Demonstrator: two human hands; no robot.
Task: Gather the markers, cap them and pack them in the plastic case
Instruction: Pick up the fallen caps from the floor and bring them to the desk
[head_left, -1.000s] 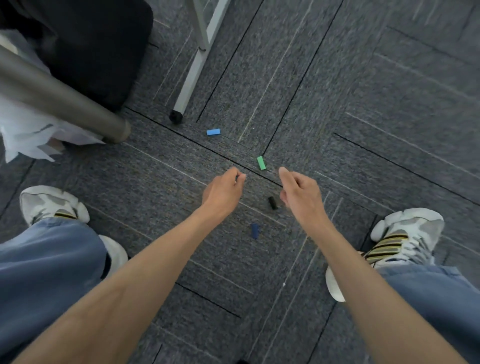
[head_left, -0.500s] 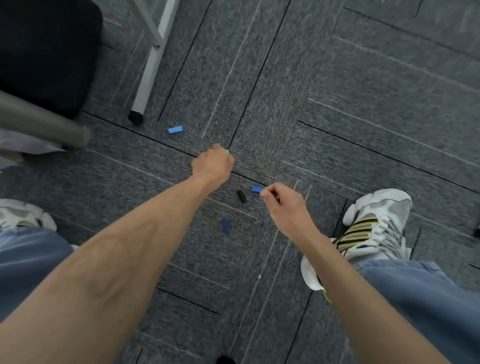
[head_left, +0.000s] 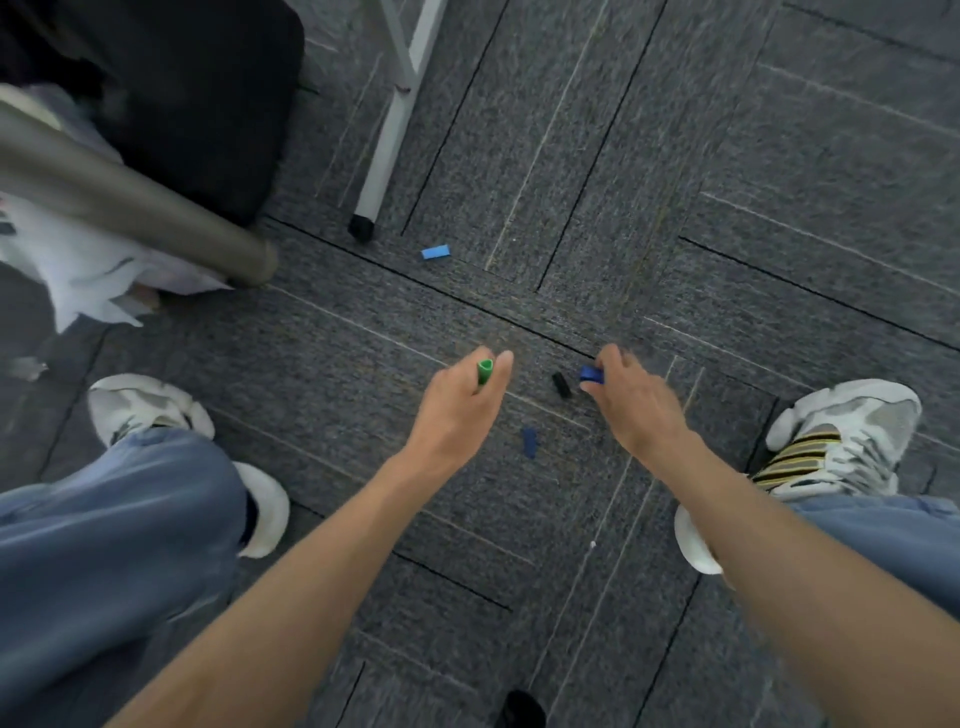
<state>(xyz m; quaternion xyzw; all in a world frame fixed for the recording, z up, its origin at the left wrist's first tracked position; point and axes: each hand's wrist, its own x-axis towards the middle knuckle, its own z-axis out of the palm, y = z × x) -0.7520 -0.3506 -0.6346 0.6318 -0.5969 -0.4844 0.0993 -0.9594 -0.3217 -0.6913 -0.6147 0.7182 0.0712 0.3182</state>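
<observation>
1. I am looking down at a grey carpet (head_left: 675, 156) laid in tiles, with dark seams crossing just ahead of my hands.
2. A grey tube (head_left: 130, 202) is slanting in from the left above some crumpled white paper (head_left: 78, 265), and a black bulk (head_left: 197, 93) is sitting behind them. A white leg (head_left: 387, 140) with a black foot is standing on the carpet further on.
3. My left shoe (head_left: 150, 410) and right shoe (head_left: 841, 441) are resting on either side of the spot, with my jeans (head_left: 104, 545) filling the lower corners.
4. A light blue cap (head_left: 435, 252) is lying near the white leg's foot, well apart from both hands.
5. My left hand (head_left: 457, 410) is reaching down on an outstretched arm, pinching a green cap (head_left: 484, 371) between thumb and forefinger, its open end facing up.
6. My right hand (head_left: 634, 405) is reaching down too, pinching a blue cap (head_left: 591, 374) at its fingertips.
7. A black cap (head_left: 561, 385) is lying on the carpet between my hands, just beside the blue one.
8. A navy cap (head_left: 529, 442) is lying on the carpet between my wrists, nearer to me.
</observation>
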